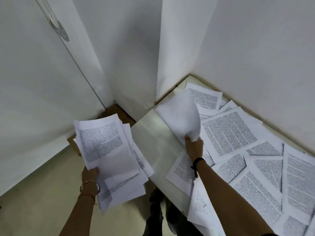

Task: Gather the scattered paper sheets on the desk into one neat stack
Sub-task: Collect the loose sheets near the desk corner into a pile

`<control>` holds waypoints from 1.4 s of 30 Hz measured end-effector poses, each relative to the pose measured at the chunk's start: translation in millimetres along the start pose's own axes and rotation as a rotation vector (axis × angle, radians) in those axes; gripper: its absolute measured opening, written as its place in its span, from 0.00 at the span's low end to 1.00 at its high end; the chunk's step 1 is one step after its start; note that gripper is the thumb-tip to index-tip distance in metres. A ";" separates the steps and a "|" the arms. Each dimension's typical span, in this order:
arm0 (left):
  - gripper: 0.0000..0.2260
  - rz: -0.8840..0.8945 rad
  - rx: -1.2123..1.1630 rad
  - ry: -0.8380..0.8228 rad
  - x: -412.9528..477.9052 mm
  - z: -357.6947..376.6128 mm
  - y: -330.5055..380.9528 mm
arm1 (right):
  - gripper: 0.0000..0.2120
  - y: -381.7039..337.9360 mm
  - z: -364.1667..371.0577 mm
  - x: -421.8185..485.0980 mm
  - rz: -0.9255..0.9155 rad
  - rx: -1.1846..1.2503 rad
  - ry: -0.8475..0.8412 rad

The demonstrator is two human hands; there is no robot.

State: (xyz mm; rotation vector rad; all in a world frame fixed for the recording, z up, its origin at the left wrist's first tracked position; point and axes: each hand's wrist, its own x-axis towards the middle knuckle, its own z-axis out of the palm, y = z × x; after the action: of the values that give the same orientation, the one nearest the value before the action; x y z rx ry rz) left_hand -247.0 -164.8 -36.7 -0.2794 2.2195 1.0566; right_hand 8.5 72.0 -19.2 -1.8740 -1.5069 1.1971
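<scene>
Collecting step underway: desk point(153, 138) in the wall corner, printed sheets point(255, 167) scattered over its right side, overlapping. Left hand point(89, 172) grips a ragged bundle point(109, 150) off the desk's left edge. Right hand point(194, 145) pinches one curled sheet point(180, 114) above the desk. Next: add it to the bundle, then more.

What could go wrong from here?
1. The bundle in the left hand is fanned unevenly over the floor; sheets could slip out.
2. The right hand pinches the lifted sheet by one edge; it could crease.
3. The overhanging sheet at the desk edge could get brushed off.
</scene>
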 end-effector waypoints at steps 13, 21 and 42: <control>0.21 0.116 0.160 -0.512 -29.3 96.1 46.8 | 0.25 -64.5 -93.1 35.6 -0.038 0.693 0.075; 0.20 0.203 0.205 -0.685 -80.5 166.8 79.1 | 0.08 -64.6 -159.6 35.4 -0.555 0.363 0.293; 0.22 0.228 0.214 -0.743 -97.6 241.9 38.0 | 0.13 121.3 -150.6 24.7 0.225 0.323 0.131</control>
State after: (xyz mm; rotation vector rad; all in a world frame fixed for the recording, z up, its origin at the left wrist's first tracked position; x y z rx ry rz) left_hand -76.0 34.2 -61.9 0.4119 1.6760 0.8382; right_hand 201.5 84.0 -44.0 -1.8906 -0.9850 1.2988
